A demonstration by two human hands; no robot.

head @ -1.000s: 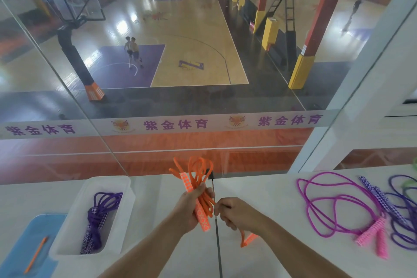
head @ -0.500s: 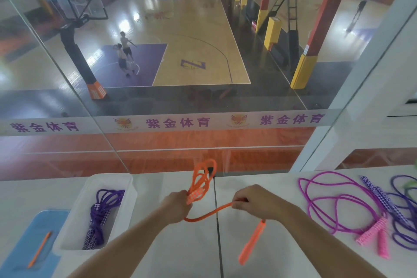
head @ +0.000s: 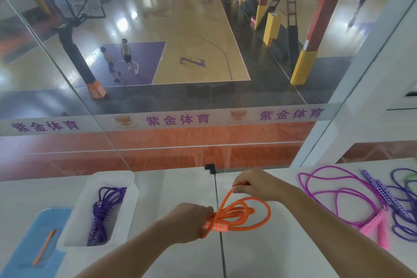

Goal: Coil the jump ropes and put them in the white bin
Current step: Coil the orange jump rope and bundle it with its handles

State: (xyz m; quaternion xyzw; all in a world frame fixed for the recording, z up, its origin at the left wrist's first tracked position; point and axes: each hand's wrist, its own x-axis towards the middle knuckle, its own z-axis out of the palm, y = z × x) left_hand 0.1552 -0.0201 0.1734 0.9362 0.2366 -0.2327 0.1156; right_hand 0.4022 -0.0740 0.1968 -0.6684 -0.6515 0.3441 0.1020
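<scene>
My left hand (head: pixel 188 222) grips the orange jump rope (head: pixel 239 212) at its patterned handles, low over the white table, with the coiled loops pointing right. My right hand (head: pixel 255 184) pinches one strand of that rope above and right of the coil. The white bin (head: pixel 126 189) stands to the left and holds a coiled purple rope (head: pixel 101 212). A loose pink rope (head: pixel 334 196) with pink handles lies on the table to the right, and next to it a loose purple rope (head: pixel 404 207) with patterned handles.
A blue tray (head: pixel 24 244) with an orange pen (head: pixel 44 247) sits at the far left. A glass wall (head: pixel 203 137) rises right behind the table. A seam (head: pixel 220 241) runs between two tabletops under the orange rope. A green bit shows at the right edge.
The left hand has lowered and turned the orange coil from upright to lying rightwards. The right hand has moved up and back, drawing the loose strand round; the hanging handle is now in the bundle.
</scene>
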